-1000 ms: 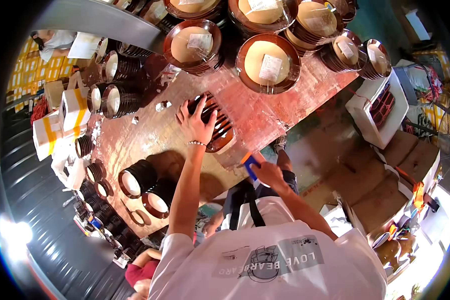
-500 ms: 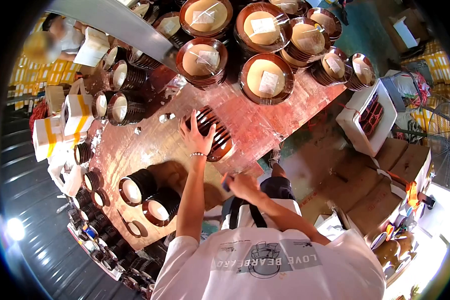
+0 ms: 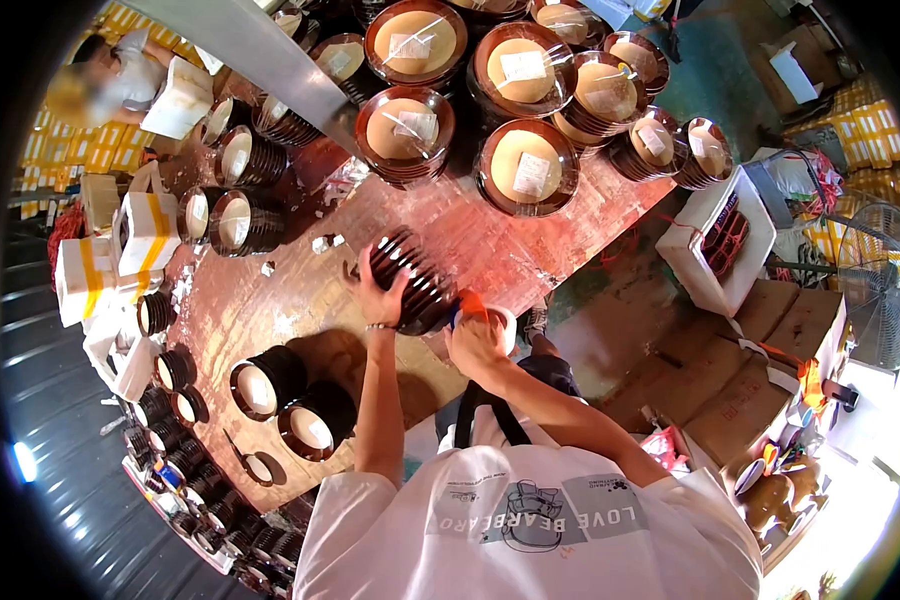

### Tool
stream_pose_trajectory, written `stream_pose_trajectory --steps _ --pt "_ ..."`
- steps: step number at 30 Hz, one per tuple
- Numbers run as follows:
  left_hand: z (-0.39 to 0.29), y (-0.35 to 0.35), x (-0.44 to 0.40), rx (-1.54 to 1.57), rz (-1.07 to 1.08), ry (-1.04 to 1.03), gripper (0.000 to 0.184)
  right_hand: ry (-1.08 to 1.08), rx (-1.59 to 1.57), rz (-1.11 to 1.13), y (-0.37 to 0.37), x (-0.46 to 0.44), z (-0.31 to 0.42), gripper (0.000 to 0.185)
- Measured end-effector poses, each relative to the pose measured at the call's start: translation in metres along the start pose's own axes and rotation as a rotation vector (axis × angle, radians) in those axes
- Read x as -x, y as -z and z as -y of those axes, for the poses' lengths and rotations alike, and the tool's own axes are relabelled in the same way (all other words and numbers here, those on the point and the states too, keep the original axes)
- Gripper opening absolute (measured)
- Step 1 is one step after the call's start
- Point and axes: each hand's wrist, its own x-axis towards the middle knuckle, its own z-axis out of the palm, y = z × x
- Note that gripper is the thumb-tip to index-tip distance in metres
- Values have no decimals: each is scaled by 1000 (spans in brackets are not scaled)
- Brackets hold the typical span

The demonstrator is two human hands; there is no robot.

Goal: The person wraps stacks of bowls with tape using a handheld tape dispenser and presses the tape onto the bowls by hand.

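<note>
My left hand grips the side of a stack of dark brown glossy plates, which lies tilted on its side on the table. At the right end of that stack is my right hand, closed around a tape dispenser with orange and blue parts. A pale roll shows beside its fingers. The dispenser is partly hidden by the hand, and whether tape touches the plates I cannot tell. Two more plate stacks lie on their sides to the left of my left forearm.
Wrapped plate stacks with labels crowd the table's far side, beneath a slanting metal beam. White foam boxes line the left. Cardboard boxes and a fan stand right. Another person is at the far left.
My right hand has moved up from near my waist to the plate stack, bringing the tape dispenser with it. The stack has turned slightly and shifted a little left under my left hand.
</note>
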Motion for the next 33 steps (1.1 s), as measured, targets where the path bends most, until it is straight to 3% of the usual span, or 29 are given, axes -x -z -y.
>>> stream_pose_trajectory --steps 1,2,5,6,7,9,14,16,17,19,20,23,27,29,31,32,33 --pt "1 2 -2 114 20 127 81 25 -18 84 -4 1 -4 38" --pt "2 6 -1 131 -17 289 87 41 -30 -138 -17 9 -6 46" --pt "2 18 2 363 -217 700 100 71 -34 -64 -34 29 -12 53" --pt "64 11 6 429 -285 720 101 91 -34 -83 -36 33 -11 55" --pt "24 30 5 627 -333 776 96 98 -43 -85 -36 34 -10 55" --pt "44 29 14 822 -457 732 84 146 -134 -50 -38 42 -6 54" --pt "75 29 22 959 -412 751 64 18 -313 -36 -26 45 6 47" --pt "61 29 24 919 -449 720 54 -180 -504 197 -18 40 8 43" --pt "54 34 26 913 -447 721 54 -182 -509 201 -30 37 8 43" --pt "46 41 35 1390 -217 722 60 -51 -625 199 -74 29 0 52" --pt "55 45 39 1446 -111 740 68 -342 -1022 364 -89 26 2 59" --pt "84 56 47 1521 -15 751 70 -219 -763 218 -69 28 18 61" --pt "119 63 48 1445 -51 873 72 -259 -723 402 -43 20 14 59" --pt "128 61 50 1355 -198 986 73 -279 -665 369 -29 26 7 57" --pt "118 60 49 1388 -176 949 74 -206 -366 -75 -21 30 0 49" --pt "113 60 48 1409 -145 913 74 -201 -361 -76 -19 24 1 49" --pt "111 59 48 1415 -148 911 74 -69 -94 -117 -10 15 4 47"
